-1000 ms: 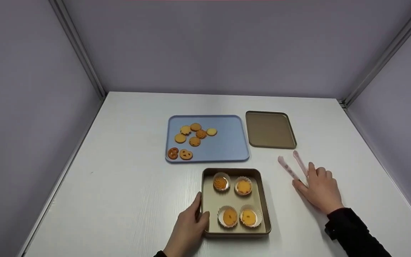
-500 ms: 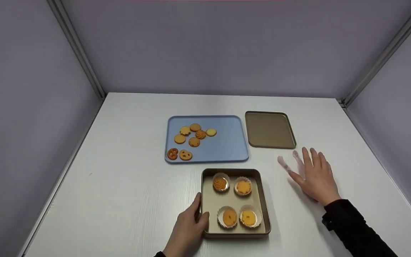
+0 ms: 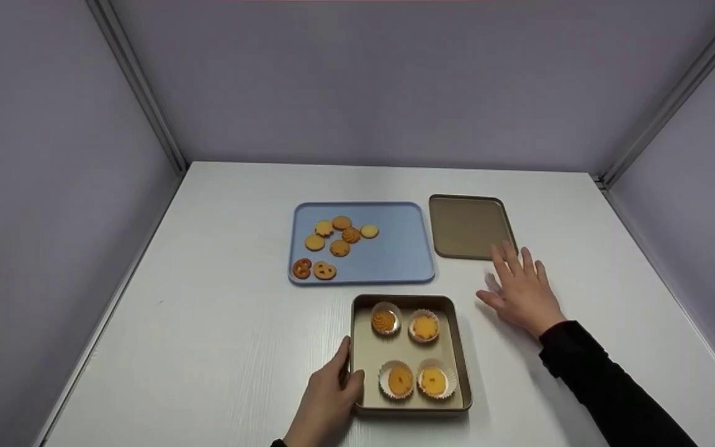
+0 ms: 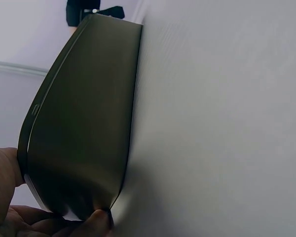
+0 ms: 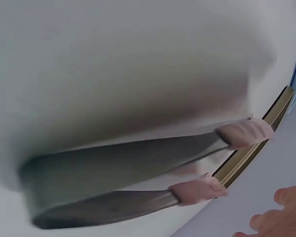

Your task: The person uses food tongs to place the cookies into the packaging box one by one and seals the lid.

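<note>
A deep gold square baking pan (image 3: 416, 347) sits at the front of the table, holding several paper cups, each with a cookie (image 3: 424, 326) in it. My left hand (image 3: 326, 391) grips the pan's left wall, thumb over the rim and fingers on the outside; the left wrist view shows the fingers at the pan's outer wall (image 4: 86, 113). To the right, my right hand (image 3: 525, 301) hovers with spread fingers, mostly covering tongs with pink tips. In the right wrist view the tongs (image 5: 118, 168) lie on the table, their two arms apart, with fingers at the right edge.
Behind the pan is a blue tray (image 3: 395, 254) with several loose cookies (image 3: 339, 248) and a pretzel (image 3: 301, 268) on its left half. A flat gold lid-like tray (image 3: 469, 226) lies right of it. Grey walls (image 3: 357, 81) enclose the table.
My right hand has let go of the tongs, spread its fingers and shifted forward and left, toward the flat gold tray. The left hand and the pan have stayed in place.
</note>
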A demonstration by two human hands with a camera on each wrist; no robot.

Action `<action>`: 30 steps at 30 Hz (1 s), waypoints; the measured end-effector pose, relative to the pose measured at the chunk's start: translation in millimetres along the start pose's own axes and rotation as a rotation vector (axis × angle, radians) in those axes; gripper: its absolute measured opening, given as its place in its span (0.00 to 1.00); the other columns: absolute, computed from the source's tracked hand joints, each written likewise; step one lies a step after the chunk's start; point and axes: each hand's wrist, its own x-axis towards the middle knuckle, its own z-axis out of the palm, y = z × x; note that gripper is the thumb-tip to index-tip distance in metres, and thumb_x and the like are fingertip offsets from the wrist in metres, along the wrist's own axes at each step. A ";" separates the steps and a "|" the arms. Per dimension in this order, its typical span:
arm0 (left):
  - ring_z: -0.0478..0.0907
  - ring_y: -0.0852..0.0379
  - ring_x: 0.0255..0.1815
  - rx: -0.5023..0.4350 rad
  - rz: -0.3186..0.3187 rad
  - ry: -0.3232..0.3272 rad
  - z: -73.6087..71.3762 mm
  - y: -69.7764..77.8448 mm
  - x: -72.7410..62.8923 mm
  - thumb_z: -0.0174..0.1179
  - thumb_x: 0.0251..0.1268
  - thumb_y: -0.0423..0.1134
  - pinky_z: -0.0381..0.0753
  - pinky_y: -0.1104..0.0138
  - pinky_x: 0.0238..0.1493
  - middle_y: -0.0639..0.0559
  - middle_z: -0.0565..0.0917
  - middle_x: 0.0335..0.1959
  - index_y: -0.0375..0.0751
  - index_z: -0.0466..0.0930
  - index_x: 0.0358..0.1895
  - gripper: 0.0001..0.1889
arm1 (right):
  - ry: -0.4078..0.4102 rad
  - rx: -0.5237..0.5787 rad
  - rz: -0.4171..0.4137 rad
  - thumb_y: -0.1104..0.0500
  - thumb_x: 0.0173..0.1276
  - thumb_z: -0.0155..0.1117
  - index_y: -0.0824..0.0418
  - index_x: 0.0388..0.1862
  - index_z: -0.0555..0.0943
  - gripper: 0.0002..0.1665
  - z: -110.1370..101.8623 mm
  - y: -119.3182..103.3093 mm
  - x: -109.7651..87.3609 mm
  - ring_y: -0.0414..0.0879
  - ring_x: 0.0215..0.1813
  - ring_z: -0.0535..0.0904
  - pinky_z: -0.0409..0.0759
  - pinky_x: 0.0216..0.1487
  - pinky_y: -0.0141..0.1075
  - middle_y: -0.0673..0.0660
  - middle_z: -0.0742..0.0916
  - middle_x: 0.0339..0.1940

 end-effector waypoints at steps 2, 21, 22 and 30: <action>0.71 0.39 0.72 0.003 0.005 0.003 0.0 -0.4 -0.3 0.59 0.73 0.39 0.70 0.48 0.70 0.33 0.71 0.73 0.29 0.60 0.78 0.35 | -0.028 -0.002 -0.007 0.39 0.71 0.64 0.64 0.84 0.49 0.56 -0.6 -3.5 6.7 0.76 0.80 0.46 0.46 0.75 0.71 0.71 0.56 0.83; 0.70 0.41 0.72 -0.006 -0.009 0.003 -0.1 0.5 -0.3 0.60 0.72 0.39 0.71 0.49 0.70 0.34 0.71 0.73 0.29 0.60 0.78 0.35 | -0.157 -0.032 -0.041 0.38 0.74 0.61 0.66 0.83 0.55 0.51 8.6 -26.0 48.6 0.77 0.76 0.58 0.56 0.75 0.69 0.73 0.67 0.76; 0.70 0.41 0.72 -0.003 -0.008 0.004 -0.2 0.5 -0.2 0.60 0.72 0.39 0.71 0.49 0.70 0.34 0.71 0.73 0.29 0.60 0.78 0.35 | -0.162 -0.032 -0.037 0.39 0.75 0.60 0.66 0.83 0.56 0.51 8.2 -26.9 49.6 0.77 0.76 0.58 0.56 0.75 0.69 0.73 0.68 0.76; 0.71 0.42 0.71 0.003 -0.008 -0.004 -1.7 1.7 0.0 0.60 0.73 0.39 0.72 0.48 0.69 0.34 0.71 0.72 0.29 0.60 0.78 0.35 | -0.196 -0.054 -0.037 0.44 0.78 0.58 0.65 0.81 0.61 0.42 7.8 -28.9 53.5 0.75 0.75 0.62 0.58 0.72 0.70 0.73 0.72 0.72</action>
